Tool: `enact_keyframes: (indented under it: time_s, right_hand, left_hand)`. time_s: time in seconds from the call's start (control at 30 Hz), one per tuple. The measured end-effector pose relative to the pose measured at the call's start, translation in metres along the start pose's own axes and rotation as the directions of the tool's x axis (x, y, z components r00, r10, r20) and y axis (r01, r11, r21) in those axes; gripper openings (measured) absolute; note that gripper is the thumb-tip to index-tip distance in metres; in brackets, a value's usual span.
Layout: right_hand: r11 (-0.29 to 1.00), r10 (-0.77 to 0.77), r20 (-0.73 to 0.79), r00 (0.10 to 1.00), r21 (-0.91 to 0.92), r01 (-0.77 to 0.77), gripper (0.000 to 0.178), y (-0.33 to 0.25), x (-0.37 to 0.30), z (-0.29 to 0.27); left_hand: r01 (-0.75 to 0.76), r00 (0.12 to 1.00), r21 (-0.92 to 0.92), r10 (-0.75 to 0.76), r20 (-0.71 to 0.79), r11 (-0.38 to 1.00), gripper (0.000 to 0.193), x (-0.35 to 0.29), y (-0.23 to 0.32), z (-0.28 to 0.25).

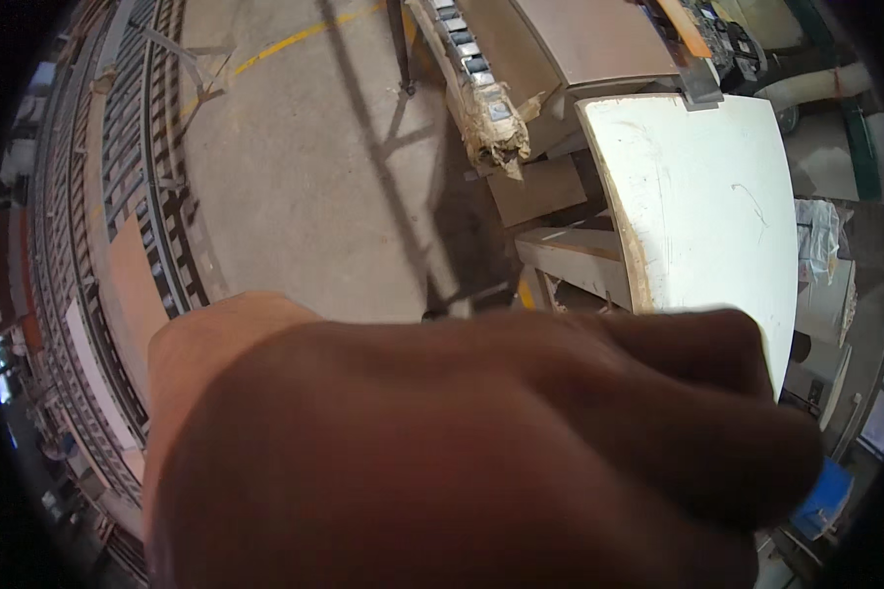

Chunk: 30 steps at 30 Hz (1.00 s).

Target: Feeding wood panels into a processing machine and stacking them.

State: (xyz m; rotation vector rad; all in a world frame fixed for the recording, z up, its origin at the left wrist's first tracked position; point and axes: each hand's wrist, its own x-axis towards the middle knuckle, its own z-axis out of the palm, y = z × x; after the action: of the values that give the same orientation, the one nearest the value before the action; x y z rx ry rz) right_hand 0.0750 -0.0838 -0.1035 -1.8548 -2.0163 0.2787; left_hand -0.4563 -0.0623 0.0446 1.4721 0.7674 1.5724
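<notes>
Very close to the camera, the back of my left hand (pixel 481 452) fills most of the lower half of the view, its wrist toward the left side. The fingers curl inward at the right and are closed. Whatever they hold, if anything, is hidden behind the hand. Beyond the knuckles lies a white panel (pixel 697 206) with a worn, brownish near-left edge. The hand overlaps the panel's lower part in the picture; I cannot tell any contact. My right hand does not show.
Roller conveyors (pixel 133 157) run along the left, with flat boards (pixel 138 265) on them. A yellow line (pixel 295 41) crosses the concrete floor (pixel 275 167). Right of centre stand a long, paper-wrapped piece (pixel 496 118), a brown-topped table (pixel 599 39) and a wooden frame (pixel 580 255). A blue object (pixel 825 499) sits lower right.
</notes>
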Motion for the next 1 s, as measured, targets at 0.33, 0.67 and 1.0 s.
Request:
enact_keyframes:
  time_s: [0.33,0.67,1.0]
  right_hand:
    - [0.999,-0.036,-0.037,0.999,0.029,0.037,0.039,0.005,0.006,0.003]
    - [0.995,-0.065,-0.04,0.997,-0.077,0.062,0.037,0.01,0.003,0.005]
    - [0.993,-0.069,-0.024,0.997,-0.101,0.067,0.039,0.013,0.003,0.007]
  left_hand:
    - [0.356,0.934,0.821,-0.133,-0.333,0.446,0.05,-0.124,-0.064,-0.02]
    - [0.775,0.632,0.631,-0.075,-0.771,0.035,0.063,-0.251,-0.142,-0.08]
    - [0.776,0.617,0.623,0.086,-0.782,0.097,0.029,-0.25,-0.134,-0.096]
